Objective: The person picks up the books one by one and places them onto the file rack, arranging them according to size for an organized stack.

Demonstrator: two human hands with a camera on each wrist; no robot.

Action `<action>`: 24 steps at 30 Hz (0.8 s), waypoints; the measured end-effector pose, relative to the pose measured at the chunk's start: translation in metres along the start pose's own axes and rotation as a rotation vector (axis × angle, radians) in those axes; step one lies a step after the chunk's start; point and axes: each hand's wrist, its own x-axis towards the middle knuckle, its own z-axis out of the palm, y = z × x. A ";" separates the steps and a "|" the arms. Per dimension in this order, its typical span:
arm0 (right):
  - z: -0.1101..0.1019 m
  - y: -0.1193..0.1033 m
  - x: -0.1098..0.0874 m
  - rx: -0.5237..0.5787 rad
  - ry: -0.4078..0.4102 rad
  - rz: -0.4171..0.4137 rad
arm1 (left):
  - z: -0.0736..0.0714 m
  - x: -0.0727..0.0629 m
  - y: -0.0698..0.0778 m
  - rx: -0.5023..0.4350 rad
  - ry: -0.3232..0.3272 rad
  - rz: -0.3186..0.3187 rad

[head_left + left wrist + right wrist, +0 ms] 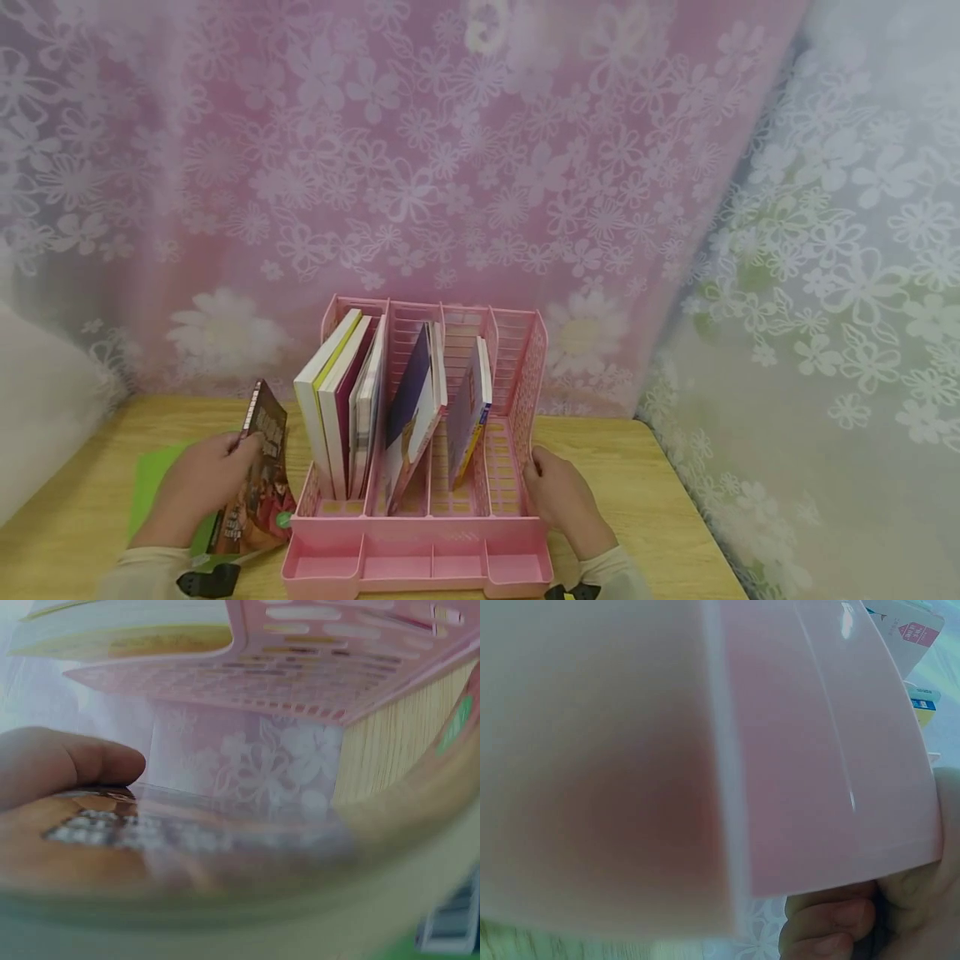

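Observation:
My left hand (197,482) holds a dark-covered book (264,493) upright, just left of a pink desktop book rack (420,527). In the left wrist view the thumb (71,761) lies along the top of the blurred book cover (187,840). My right hand (567,502) grips the rack's right side wall; its curled fingers (829,922) show below the pink plastic (840,757) in the right wrist view. Several books (339,408) stand in the rack's left compartment. Leaning books (411,421) occupy the second, and a thin book (467,417) tilts in the third.
A green flat item (153,477) lies on the wooden table (630,475) beneath the left hand; a barcode (454,919) shows beside green in the left wrist view. Shallow trays (457,567) run along the rack's front. Flower-patterned curtains (450,167) hang behind and at the sides.

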 end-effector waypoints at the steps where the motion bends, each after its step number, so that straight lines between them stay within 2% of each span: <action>1: 0.000 0.000 0.000 0.003 0.000 0.001 | -0.001 -0.001 -0.001 0.000 0.011 -0.009; 4: 0.000 0.000 -0.001 0.006 0.001 0.002 | -0.005 -0.004 0.000 -0.045 0.072 -0.041; 9: -0.001 -0.002 -0.001 0.012 0.008 0.001 | -0.005 -0.007 0.006 -0.140 0.316 -0.050; 11: -0.001 -0.002 -0.001 0.009 0.009 0.002 | -0.004 -0.008 0.007 -0.124 0.415 -0.036; 13: -0.001 -0.002 -0.001 0.007 0.006 0.004 | -0.005 -0.010 0.007 -0.101 0.469 -0.030; 16: -0.001 -0.001 0.000 0.003 0.002 0.006 | -0.006 -0.012 0.004 -0.046 0.490 -0.012; 18: -0.001 0.000 0.000 0.005 -0.001 0.006 | -0.007 -0.013 0.005 -0.031 0.468 -0.021; 21: -0.001 0.001 0.000 0.008 -0.001 0.005 | -0.008 -0.012 0.005 -0.021 0.408 -0.056; 24: 0.000 0.001 0.000 0.008 0.005 0.004 | -0.010 -0.009 0.004 -0.023 0.307 -0.109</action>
